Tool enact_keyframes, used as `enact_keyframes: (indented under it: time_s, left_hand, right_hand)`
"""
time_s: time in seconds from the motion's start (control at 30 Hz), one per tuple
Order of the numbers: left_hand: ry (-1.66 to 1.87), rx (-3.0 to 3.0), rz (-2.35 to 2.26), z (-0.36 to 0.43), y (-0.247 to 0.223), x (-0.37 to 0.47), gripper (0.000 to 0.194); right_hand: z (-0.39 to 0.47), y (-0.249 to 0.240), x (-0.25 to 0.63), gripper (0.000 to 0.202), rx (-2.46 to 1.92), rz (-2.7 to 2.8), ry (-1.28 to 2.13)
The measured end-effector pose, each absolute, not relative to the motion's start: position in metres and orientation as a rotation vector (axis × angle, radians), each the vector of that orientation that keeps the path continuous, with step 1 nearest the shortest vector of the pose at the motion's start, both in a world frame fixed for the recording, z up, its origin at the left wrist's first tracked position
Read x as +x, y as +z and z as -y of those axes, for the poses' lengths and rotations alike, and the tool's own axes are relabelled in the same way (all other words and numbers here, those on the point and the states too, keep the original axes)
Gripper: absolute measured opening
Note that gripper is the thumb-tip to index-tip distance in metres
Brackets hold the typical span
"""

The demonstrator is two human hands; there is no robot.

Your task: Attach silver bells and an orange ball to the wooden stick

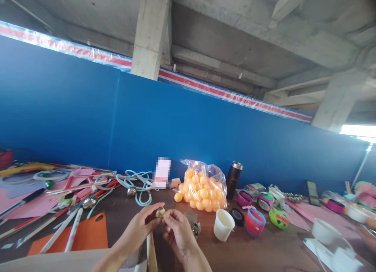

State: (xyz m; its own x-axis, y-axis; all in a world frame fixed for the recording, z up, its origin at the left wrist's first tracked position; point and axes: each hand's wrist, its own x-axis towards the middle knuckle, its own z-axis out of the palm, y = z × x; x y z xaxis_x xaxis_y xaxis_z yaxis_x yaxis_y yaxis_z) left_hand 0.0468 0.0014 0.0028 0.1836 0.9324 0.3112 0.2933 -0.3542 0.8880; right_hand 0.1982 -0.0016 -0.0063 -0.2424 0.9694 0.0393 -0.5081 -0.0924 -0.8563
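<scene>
A small shiny metal ball (160,212) is held up over the brown table, between my two hands. The thumb and fingers of my left hand (143,224) are closed around its left side. My right hand (179,229) is pinched at the ball's right edge; whether something small is also between those fingertips is hidden. Behind my right hand lies a small open packet (195,226) with shiny metal pieces, partly covered by the hand. A wooden strip (151,252) runs below my hands. Another shiny ball (131,191) rests farther back, near pale blue cord (143,199).
Right of my hands stand a white paper cup (223,225), a roll of black tape (236,216) and a red-and-blue cup-shaped item (254,222). Behind are a bag of orange balls (204,190) and a black bottle (234,180). Orange card (91,235), sticks and pink paper clutter the left.
</scene>
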Motion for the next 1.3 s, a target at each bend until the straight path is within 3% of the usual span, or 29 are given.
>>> enact_keyframes:
  time_s: [1.3]
  left_hand:
    - [1.209,1.679,-1.144,-0.007,-0.006,0.046,0.036]
  right_hand:
    - [0.000,-0.016,0.190,0.026,-0.687,0.952,1.599]
